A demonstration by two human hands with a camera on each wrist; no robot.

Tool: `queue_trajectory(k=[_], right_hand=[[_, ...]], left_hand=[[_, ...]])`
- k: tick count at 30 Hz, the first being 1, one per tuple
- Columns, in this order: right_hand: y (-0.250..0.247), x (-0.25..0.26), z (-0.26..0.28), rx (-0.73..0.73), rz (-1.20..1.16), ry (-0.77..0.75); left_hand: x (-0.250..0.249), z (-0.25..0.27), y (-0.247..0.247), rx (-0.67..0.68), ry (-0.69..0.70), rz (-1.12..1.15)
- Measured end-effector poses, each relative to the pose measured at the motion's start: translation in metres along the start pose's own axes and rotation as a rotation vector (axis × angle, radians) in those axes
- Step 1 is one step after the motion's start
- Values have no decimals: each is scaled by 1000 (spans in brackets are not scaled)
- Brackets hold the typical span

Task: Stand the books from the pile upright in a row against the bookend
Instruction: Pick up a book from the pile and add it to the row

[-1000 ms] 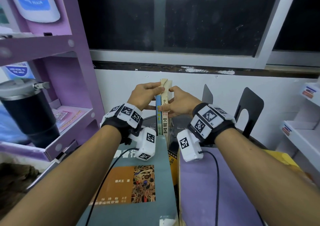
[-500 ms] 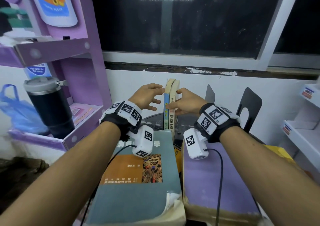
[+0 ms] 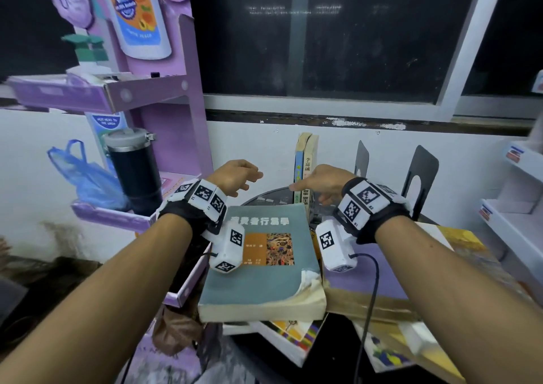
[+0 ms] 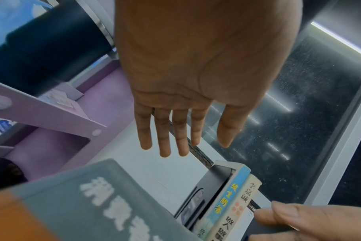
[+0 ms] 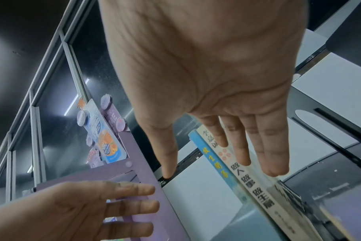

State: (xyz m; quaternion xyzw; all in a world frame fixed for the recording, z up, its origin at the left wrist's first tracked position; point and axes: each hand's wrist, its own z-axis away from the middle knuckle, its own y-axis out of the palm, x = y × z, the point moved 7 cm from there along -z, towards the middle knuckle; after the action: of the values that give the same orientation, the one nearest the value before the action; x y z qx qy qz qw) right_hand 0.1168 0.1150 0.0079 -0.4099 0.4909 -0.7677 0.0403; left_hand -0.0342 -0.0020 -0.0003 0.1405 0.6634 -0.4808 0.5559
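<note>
Two thin books stand upright by the wall, a blue-spined book [image 3: 298,172] [image 4: 229,194] and a cream-spined book [image 3: 308,169] [image 5: 255,192]. In the left wrist view a black bookend [image 4: 206,187] stands against the blue book's left side. My left hand [image 3: 238,178] [image 4: 196,81] hovers left of the books with straight fingers, holding nothing. My right hand [image 3: 323,182] [image 5: 216,81] is open in front of the cream spine; contact is unclear. The pile lies near me, with a grey-green book [image 3: 264,266] on top and a purple book [image 3: 388,280] beside it.
A purple shelf unit [image 3: 176,113] with a black tumbler [image 3: 133,175] and a blue plastic bag [image 3: 85,181] stands at the left. Two more black bookends [image 3: 420,178] rise behind my right wrist. A white rack [image 3: 517,216] is at the far right.
Both hands have let go of the two upright books and drawn back toward me. The left hand moved off to the left. The books stay standing.
</note>
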Motion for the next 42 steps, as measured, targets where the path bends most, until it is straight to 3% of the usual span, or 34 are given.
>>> queue_trajectory(k=[5,9,15,24,33,38,42], right_hand=[[24,2,10,44,45,5],[38,-2,12,93,85,45],[48,-12,7,151,80,99],[58,-18,5,245,93,136],[53,-18,2,190,154,114],[56,-28,-3,216,45,138],[44,-19,3,91,-39,84]], left_hand=[[23,18,-9,-12,-92,-125],[44,30,-4,82,-164,-326],[60,43,-2,167,-215,-374],[79,43,0,243,-353,-265],[85,40,0,215,-305,-149],[70,37,-5,165,-223,-96],[55,35,-17,101,-131,-21]])
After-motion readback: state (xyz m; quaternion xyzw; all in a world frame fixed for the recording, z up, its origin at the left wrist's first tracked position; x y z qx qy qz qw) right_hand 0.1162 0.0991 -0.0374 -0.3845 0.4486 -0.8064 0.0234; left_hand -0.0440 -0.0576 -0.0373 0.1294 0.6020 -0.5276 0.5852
